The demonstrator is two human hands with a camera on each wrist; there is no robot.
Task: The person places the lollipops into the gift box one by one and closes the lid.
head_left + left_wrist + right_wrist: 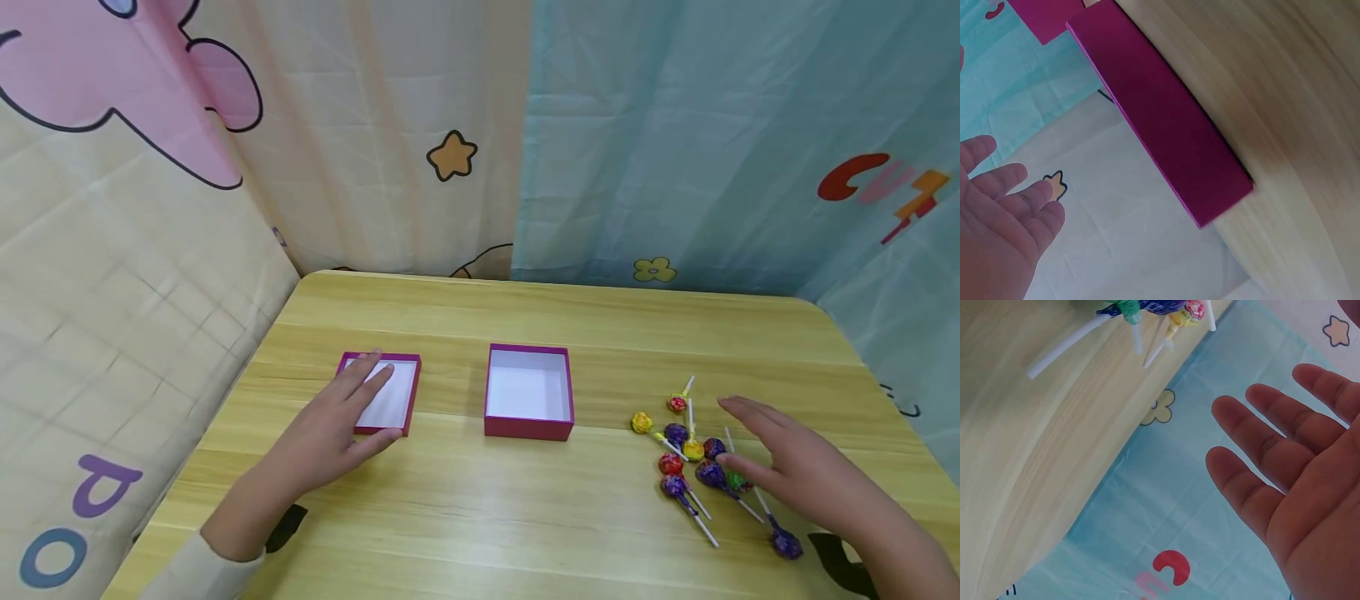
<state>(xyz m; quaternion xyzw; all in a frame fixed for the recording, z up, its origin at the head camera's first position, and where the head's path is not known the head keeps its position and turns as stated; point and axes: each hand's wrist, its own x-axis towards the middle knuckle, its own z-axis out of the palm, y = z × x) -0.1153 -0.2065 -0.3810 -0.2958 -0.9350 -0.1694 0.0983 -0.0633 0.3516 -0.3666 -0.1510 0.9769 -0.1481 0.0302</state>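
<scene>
Over the shallow magenta box lid (395,400) with a white inside, my left hand (322,433) hovers with loosely spread fingers and holds nothing. The lid's near-left part is hidden by that hand. A deeper magenta box (528,427), white inside, stands right of the lid, its open side up. At the right lie several wrapped lollipops, among them a yellow lollipop (642,422), a red lollipop (671,464) and a purple lollipop (786,543). My right hand (810,471) is held above their right side, fingers extended, with nothing in it; it partly covers a green lollipop (738,481).
The light wooden table (465,517) carries all of these things. Behind it hangs a printed curtain (645,150), beige and blue, close to the table's back edge. Another curtain (135,317) runs along the left side. Dark leaf-shaped patches (287,528) show near both forearms.
</scene>
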